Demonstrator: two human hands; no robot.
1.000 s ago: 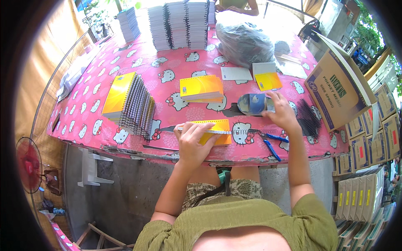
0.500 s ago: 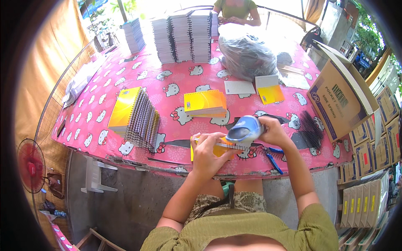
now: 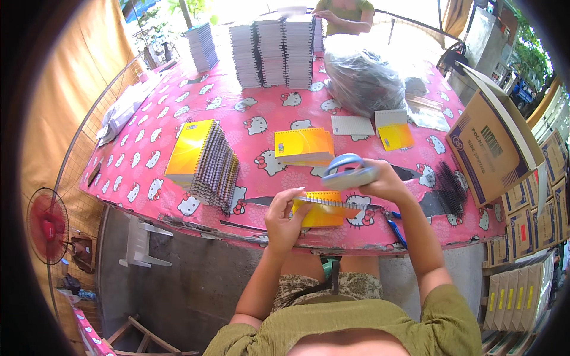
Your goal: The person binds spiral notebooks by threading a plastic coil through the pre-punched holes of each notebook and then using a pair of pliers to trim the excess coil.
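At the table's front, a yellow spiral notebook (image 3: 323,211) lies under my left hand (image 3: 284,218), whose fingers and thumb pinch its left part. A wire coil (image 3: 350,205) runs along the notebook and sticks out past its right end. Above that end, my right hand (image 3: 383,181) grips a blue-and-grey object (image 3: 349,172) with a rounded, loop-like top; its kind is unclear. A blue-handled tool (image 3: 396,232) lies on the table below my right forearm. Beyond the notebook is a short stack of yellow notebooks (image 3: 304,144).
A taller stack of yellow spiral notebooks (image 3: 193,154) stands left. Tall stacks of white bound pads (image 3: 270,56) and a grey plastic bag (image 3: 365,80) are farther back. Dark coils (image 3: 450,187) lie beside an open cardboard box (image 3: 493,142) on the right. Another person (image 3: 344,16) is across the table.
The blue-and-grey object has tilted and risen slightly off the notebook's coil. My left hand has shifted toward the notebook's left end, uncovering more of the yellow cover. The head view has shifted a little.
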